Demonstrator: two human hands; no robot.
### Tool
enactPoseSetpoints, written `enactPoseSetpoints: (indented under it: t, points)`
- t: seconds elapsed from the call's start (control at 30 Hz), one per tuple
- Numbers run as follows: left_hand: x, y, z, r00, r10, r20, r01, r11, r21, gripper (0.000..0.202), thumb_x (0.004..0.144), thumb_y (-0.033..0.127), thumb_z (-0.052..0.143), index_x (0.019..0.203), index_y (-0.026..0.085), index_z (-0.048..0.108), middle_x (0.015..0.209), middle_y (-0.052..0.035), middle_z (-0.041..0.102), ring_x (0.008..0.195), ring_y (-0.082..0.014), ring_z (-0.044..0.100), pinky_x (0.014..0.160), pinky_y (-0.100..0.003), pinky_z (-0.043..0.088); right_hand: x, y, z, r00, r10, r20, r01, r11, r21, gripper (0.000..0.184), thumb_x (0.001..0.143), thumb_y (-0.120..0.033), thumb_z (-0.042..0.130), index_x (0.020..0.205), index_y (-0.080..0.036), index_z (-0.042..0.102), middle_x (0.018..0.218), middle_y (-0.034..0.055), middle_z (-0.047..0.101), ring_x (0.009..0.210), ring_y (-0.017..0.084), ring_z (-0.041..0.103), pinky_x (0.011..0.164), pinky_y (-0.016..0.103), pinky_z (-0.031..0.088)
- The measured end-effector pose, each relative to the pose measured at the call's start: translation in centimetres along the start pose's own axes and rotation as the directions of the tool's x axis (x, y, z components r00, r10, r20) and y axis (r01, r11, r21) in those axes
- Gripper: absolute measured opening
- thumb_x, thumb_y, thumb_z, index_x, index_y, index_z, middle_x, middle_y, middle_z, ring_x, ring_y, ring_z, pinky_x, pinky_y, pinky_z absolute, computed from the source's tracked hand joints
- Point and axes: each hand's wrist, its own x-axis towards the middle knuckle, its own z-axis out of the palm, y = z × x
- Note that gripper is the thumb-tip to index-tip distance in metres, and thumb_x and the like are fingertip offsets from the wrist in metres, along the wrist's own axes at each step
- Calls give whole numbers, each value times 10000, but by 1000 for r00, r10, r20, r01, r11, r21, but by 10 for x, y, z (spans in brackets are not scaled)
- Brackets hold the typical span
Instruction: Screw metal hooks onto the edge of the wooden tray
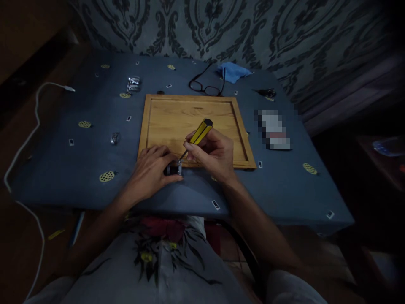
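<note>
I can read no text, brand or number anywhere; the small labels on the tabletop (95,169) cloth (and one pixelated packet (274,129)) stay illegible.

The tray (171,114) is smooth, matt wood. The screwdriver (202,129) has a glossy yellow-and-black plastic handle — its thin shaft looks metal. At the tray's 6 o'clock, the small part (178,169) glints like metal; the tablecloth (95,169) is matt cloth.

Open room lies over the wooden tray (177,122); glasses (207,86) and blue cloth (232,71) sit beyond its far rim.
</note>
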Motion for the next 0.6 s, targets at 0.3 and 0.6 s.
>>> enactPoseSetpoints:
  t: [0.3, 0.6]
  points:
    - [0, -1, 0, 1000, 17, -20, -17, 1000, 0, 391, 855, 456, 815, 1148, 214, 719, 1127, -68, 678, 1097, -297, 615, 947, -438, 460, 3, -3, -6, 992, -48, -116, 40, 997, -73, 338, 801, -514, 839, 833, -237, 648, 665, -54, 639, 464, 93, 577, 456, 257, 502]
    - [0, 1, -1, 1000, 10, -5, -10, 1000, 9, 399, 851, 463, 817, 1133, 198, 717, 1139, -73, 675, 1108, -310, 611, 946, -451, 456, 3, 9, -5, 999, -14, -41, 8, 991, -136, 354, 821, -523, 816, 776, -249, 596, 614, -63, 578, 464, 106, 582, 441, 261, 458]
